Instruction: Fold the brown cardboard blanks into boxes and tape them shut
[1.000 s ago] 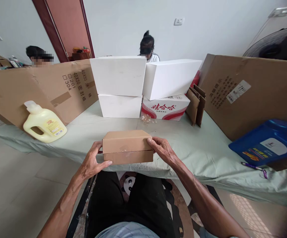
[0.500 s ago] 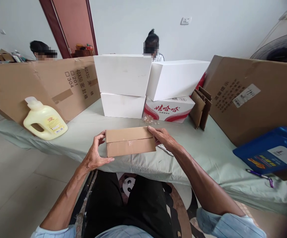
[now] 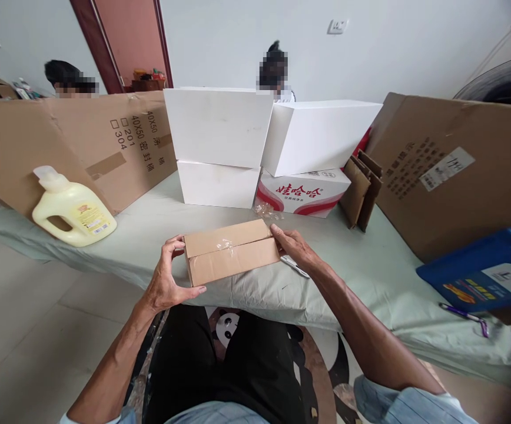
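A small brown cardboard box [image 3: 233,256] is held between my two hands at the table's near edge, its right end tilted slightly up. Shiny clear tape shows across the seam in its top. My left hand [image 3: 169,274] grips the left end, thumb along the near lower side and fingers behind. At the right end, my right hand [image 3: 295,247] holds the corner with the thumb on top; its other fingers are mostly hidden. Partly under that hand lies a white, slim object [image 3: 295,267], perhaps a utility knife. Crumpled clear tape [image 3: 268,211] lies beyond the box.
White boxes [image 3: 220,129] are stacked at the back, beside a red-and-white carton [image 3: 304,193]. Large cardboard boxes stand left [image 3: 74,141] and right [image 3: 467,171]. A yellow jug [image 3: 76,212], folded cardboard [image 3: 361,191], a blue jug [image 3: 480,271] and a purple pen [image 3: 465,315] are around. Two people sit behind.
The small box has turned a little, its left end now lower and nearer me, and more of its taped top shows. Both hands keep their hold. The view has shifted slightly.
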Available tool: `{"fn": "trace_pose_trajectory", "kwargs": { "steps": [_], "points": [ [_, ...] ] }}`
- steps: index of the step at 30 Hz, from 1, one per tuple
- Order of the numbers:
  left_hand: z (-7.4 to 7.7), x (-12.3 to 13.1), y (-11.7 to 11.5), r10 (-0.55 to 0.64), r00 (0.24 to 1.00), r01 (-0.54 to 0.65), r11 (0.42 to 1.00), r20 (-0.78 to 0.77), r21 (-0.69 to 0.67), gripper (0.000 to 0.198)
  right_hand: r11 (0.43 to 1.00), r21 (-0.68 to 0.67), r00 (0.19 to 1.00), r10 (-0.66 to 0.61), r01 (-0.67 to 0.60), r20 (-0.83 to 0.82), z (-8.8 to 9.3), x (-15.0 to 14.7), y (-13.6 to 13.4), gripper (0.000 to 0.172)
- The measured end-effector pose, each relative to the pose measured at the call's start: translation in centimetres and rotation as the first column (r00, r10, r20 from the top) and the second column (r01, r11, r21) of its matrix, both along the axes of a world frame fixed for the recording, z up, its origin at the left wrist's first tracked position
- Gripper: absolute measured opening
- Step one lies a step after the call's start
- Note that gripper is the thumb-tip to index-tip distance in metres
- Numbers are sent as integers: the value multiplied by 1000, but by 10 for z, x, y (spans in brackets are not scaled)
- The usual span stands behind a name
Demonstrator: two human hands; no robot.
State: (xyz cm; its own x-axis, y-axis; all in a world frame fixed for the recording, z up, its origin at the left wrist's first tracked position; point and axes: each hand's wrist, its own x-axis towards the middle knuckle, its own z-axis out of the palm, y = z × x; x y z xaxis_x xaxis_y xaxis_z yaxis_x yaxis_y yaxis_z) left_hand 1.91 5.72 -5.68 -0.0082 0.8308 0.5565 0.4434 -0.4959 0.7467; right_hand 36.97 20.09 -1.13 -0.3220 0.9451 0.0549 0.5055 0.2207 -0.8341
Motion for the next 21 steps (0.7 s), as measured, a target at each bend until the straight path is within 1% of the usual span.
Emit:
{"fn": "trace_pose_trajectory", "kwargs": {
  "steps": [1, 2, 3, 4, 6, 7, 8, 10, 12, 14, 16, 19, 21],
  "points": [
    [-2, -2, 0, 6, 1000, -6, 1000, 14, 0, 95, 999, 38, 991, -12, 7, 132, -6, 4, 1, 79],
    [-5, -3, 1, 11, 1000, -11, 1000, 25, 1, 93, 996, 83, 963, -40, 18, 268, -14, 8, 0, 73],
    [-6, -5, 1, 12, 999, -12, 1000, 31, 3, 90, 992, 126, 922, -77, 30, 380, -22, 13, 0, 62],
    [-7, -6, 1, 10, 999, -10, 1000, 32, 6, 89, 986, 158, 885, -114, 46, 452, -30, 20, -2, 48],
    [-8, -7, 1, 7, 1000, -7, 1000, 26, 11, 86, 983, 169, 840, -154, 76, 520, -47, 32, -6, 22],
    [-8, -7, 1, 8, 1000, -9, 1000, 23, 15, 85, 982, 169, 820, -165, 85, 547, -54, 39, -9, 13],
    [-7, -7, 1, 10, 1000, -10, 1000, 19, 19, 85, 981, 169, 803, -173, 91, 571, -61, 44, -11, 7],
    [-6, -6, 0, 12, 1000, -12, 1000, 12, 27, 83, 980, 174, 781, -187, 102, 595, -71, 53, -13, 10],
    [-5, -5, -1, 10, 1000, -10, 999, 3, 41, 81, 975, 190, 781, -204, 111, 590, -78, 58, -13, 15],
    [-5, -4, -4, 11, 1000, -11, 998, -6, 55, 81, 969, 212, 796, -226, 126, 562, -82, 61, -11, 19],
    [-4, -5, -7, 17, 1000, -16, 998, -14, 55, 80, 961, 233, 822, -250, 147, 511, -82, 63, -8, 19],
    [-3, -6, -13, 22, 999, -21, 999, -29, 37, 78, 948, 265, 874, -275, 177, 401, -72, 64, -7, 20],
    [-2, -7, -16, 28, 999, -26, 999, -40, 37, 77, 937, 291, 905, -283, 190, 318, -56, 63, -10, 29]
  ]
}}
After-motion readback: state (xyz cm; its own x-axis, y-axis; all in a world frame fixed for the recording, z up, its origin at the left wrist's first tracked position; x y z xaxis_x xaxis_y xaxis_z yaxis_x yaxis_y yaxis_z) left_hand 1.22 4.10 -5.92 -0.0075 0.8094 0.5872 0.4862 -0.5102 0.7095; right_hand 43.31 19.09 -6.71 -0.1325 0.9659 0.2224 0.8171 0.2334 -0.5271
